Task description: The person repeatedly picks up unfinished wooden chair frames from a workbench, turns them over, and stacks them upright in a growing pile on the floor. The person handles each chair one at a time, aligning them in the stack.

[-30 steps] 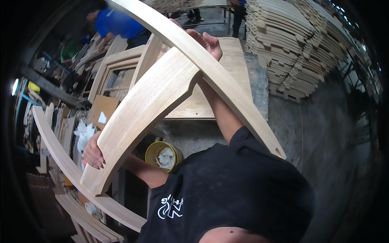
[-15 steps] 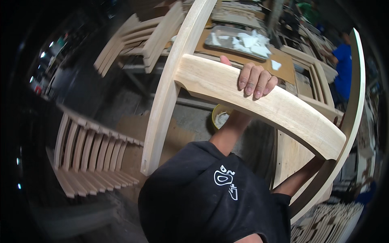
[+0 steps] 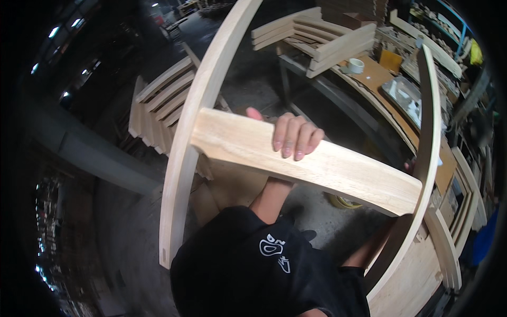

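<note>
A pale wooden frame fills the middle of the head view. It has a curved left post (image 3: 185, 142), a broad cross rail (image 3: 348, 169) and a curved right post (image 3: 432, 127). My left hand (image 3: 296, 136) is wrapped over the top of the rail near its middle, fingers on the near face and thumb sticking up behind. The forearm comes up behind the rail. My right arm (image 3: 372, 245) reaches behind the rail's right end. Only a bit of my right hand (image 3: 410, 166) shows beside the right post; its fingers are mostly hidden.
Stacked wooden frames (image 3: 338, 45) rest on a bench at the back, beside a tape roll (image 3: 356, 65) and a metal tray (image 3: 404, 98) with white pieces. More frames stand at left (image 3: 166, 100) and right (image 3: 465, 195). A yellow bucket (image 3: 343, 202) sits on the floor.
My view has swung left, so the bench and tray now lie further right. The frame, still in my grip, sits lower and further left in the picture.
</note>
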Motion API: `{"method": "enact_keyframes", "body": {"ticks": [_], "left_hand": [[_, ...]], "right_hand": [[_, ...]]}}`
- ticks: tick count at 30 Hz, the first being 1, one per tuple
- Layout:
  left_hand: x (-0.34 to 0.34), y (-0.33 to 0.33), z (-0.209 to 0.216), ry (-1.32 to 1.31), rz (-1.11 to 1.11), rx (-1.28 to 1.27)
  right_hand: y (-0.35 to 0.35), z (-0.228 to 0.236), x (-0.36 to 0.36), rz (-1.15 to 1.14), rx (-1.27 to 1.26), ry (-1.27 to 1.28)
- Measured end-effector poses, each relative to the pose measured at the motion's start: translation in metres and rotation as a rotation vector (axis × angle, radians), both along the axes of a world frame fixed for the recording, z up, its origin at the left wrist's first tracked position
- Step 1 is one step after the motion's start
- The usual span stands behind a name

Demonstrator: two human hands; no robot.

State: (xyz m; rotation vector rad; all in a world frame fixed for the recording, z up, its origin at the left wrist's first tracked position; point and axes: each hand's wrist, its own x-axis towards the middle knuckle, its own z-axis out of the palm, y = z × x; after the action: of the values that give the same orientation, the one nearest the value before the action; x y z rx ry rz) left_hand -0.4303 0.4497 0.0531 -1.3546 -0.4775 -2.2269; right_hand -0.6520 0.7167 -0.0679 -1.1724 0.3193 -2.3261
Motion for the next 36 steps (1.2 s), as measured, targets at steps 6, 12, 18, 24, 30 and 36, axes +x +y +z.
{"method": "enact_keyframes", "body": {"ticks": [6,12,18,24,30,36], "left_hand": [[0.102,-0.048,0.001,-0.014,0.338,0.045],[0.210,-0.092,-0.005,0.006,0.576,0.112],[0.329,-0.149,-0.027,-0.003,0.753,0.143],[0.395,-0.208,-0.024,0.005,0.783,0.183],[0.382,-0.257,0.080,-0.072,1.103,0.385],[0.328,-0.223,0.143,-0.603,1.893,0.483]], "right_hand": [[-0.081,0.007,0.039,0.175,0.048,-0.009],[-0.131,0.015,0.119,0.263,0.217,-0.031],[-0.116,0.007,0.279,0.394,0.624,-0.164],[-0.137,0.027,0.381,0.213,0.890,-0.186],[-0.268,0.006,0.401,0.352,0.757,0.157],[-0.388,-0.029,0.481,0.193,0.729,0.519]]}}
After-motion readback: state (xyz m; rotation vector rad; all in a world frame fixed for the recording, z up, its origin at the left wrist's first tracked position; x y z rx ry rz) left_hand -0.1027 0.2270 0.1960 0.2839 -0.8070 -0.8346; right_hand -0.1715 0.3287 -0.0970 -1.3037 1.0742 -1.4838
